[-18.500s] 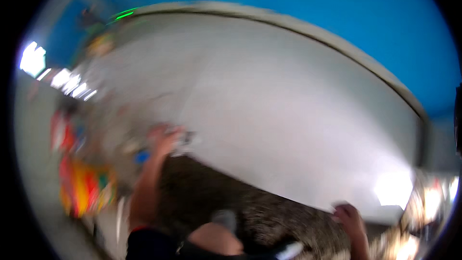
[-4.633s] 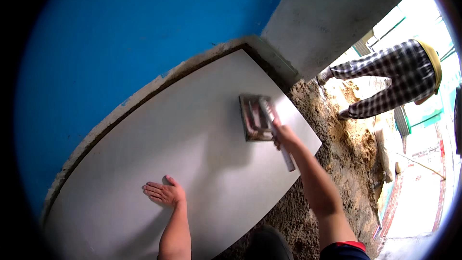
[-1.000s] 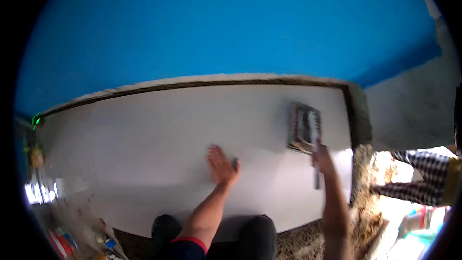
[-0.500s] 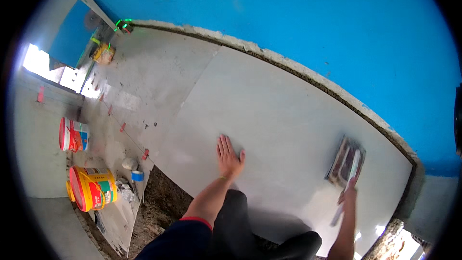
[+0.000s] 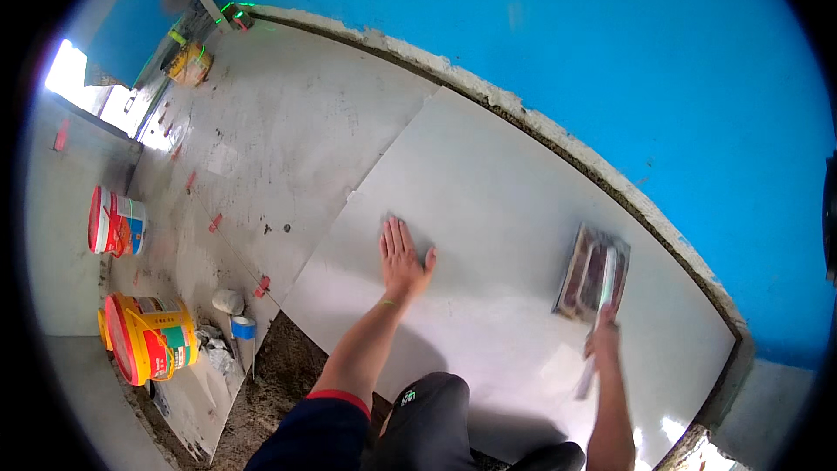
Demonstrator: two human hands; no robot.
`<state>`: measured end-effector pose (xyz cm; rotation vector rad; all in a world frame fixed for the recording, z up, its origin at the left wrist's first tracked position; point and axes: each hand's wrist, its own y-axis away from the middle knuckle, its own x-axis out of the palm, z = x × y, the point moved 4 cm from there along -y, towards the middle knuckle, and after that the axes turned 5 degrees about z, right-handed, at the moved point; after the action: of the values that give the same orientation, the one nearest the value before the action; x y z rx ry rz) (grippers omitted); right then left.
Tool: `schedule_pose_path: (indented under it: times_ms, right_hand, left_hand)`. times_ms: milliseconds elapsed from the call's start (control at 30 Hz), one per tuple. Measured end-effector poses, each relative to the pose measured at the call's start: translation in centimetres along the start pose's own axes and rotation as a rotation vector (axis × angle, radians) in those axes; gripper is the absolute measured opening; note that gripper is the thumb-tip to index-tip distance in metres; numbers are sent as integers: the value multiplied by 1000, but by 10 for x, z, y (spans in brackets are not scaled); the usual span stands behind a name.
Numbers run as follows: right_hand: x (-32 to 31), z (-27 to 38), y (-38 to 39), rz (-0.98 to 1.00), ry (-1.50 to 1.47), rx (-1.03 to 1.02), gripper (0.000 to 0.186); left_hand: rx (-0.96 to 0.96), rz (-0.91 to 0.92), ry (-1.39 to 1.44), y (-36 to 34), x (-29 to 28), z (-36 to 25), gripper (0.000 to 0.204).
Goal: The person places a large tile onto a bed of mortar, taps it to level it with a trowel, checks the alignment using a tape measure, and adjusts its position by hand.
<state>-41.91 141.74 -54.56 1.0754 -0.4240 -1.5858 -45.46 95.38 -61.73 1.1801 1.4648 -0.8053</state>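
A large pale grey floor tile (image 5: 497, 192) lies in front of my knees. My left hand (image 5: 404, 263) rests on it, palm down and fingers stretched, holding nothing. My right hand (image 5: 603, 340) is closed around the pale handle of a tile tamper (image 5: 579, 277) with a flat, dark rectangular head. The head is over the right part of the tile; whether it touches the surface I cannot tell. Left of the seam lies another grey tile (image 5: 296, 113), marked with specks and smears.
A yellow-and-red bucket (image 5: 164, 340) and a white-and-red bucket (image 5: 122, 225) stand at the left. Brown mortar (image 5: 283, 358) shows beyond the near tile edge. A string with red clips (image 5: 262, 286) runs along the floor. A blue wall (image 5: 567, 44) borders a narrow gap.
The view has shifted slightly. My right hand has moved the tamper leftward over the tile. My left hand stays flat on the tile.
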Motion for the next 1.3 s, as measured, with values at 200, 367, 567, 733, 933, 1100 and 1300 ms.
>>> schedule_pose_path:
  times_ms: [200, 367, 567, 733, 933, 1100, 1300]
  right_hand:
    - [-68, 67, 113, -106, -167, -434, 64]
    - [62, 54, 67, -335, 87, -544, 63]
    - [117, 168, 36, 252, 221, -236, 66]
    - [67, 164, 117, 46, -150, -644, 55]
    - [195, 150, 8, -55, 694, -278, 68]
    - [162, 232, 38, 314, 327, -359, 62]
    - [85, 125, 136, -44, -202, -679, 66]
  left_hand:
    - [-2, 69, 19, -15, -2, 12, 95]
    - [22, 29, 10, -30, 5, 15, 93]
    - [25, 47, 24, -39, -4, 17, 91]
    - [18, 88, 41, -39, 1, 17, 90]
    - [24, 76, 64, -41, 6, 18, 87]
    - [138, -5, 136, -31, -12, 29, 85]
    - [-166, 93, 91, 110, -27, 113, 86]
